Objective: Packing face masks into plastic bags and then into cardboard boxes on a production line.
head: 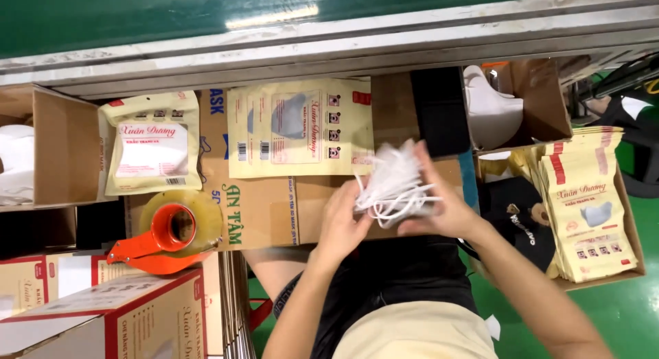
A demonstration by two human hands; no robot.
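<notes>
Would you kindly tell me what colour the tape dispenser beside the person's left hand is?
The tape dispenser is orange, holding a clear-yellowish roll; the head view shows it.

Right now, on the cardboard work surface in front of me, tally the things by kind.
Filled pouch: 1
Flat empty pouches: 1 stack, number of pouches unclear
Tape dispenser: 1
Bundle of white masks, held in left hand and right hand: 1
Total: 4

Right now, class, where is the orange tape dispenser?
In the head view, the orange tape dispenser lies at lower left on the cardboard worktop, just below a filled pouch and left of the left hand.
</notes>
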